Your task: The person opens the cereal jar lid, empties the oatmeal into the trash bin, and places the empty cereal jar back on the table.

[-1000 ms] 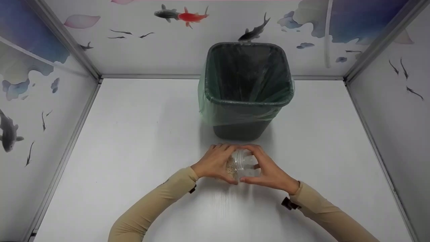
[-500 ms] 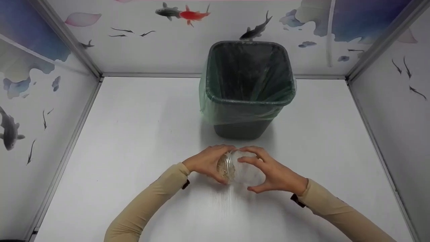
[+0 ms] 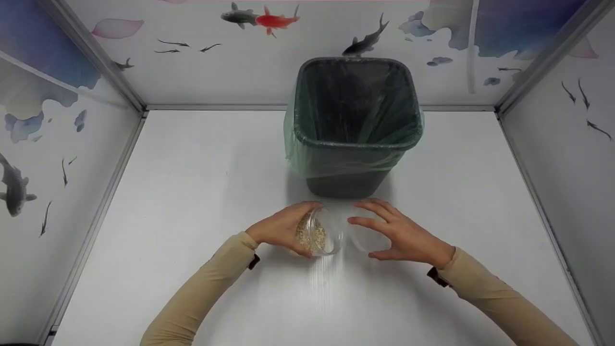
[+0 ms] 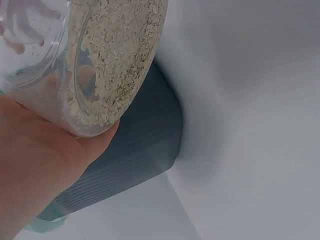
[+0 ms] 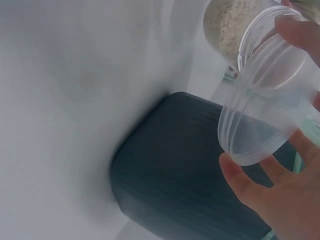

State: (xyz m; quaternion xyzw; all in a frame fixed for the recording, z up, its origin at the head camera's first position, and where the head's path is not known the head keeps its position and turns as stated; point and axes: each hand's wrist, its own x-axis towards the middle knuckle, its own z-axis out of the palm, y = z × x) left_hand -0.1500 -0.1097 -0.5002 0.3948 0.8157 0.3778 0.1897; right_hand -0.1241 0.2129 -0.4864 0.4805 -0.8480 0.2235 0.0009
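Note:
My left hand (image 3: 278, 227) grips a clear jar (image 3: 331, 226), tilted on its side with its mouth toward the right. Pale flakes like oats (image 4: 120, 55) fill part of the jar. In my right hand (image 3: 408, 235) is a clear, thin plastic cup (image 5: 270, 120) with a ridged rim, held between thumb and fingers. No flakes show in the cup. Its rim faces the jar's mouth, and a small gap lies between the two in the head view. In the right wrist view the cup overlaps the jar's rim.
A dark bin (image 3: 346, 185) with a green bag liner (image 3: 307, 161) stands just beyond my hands. The white table (image 3: 192, 192) is bounded by printed panels (image 3: 216, 77) at the back and sides.
The jar and the cup, mouth to mouth a second ago, have come apart. My left hand has moved left with the jar, my right hand to the right with the cup.

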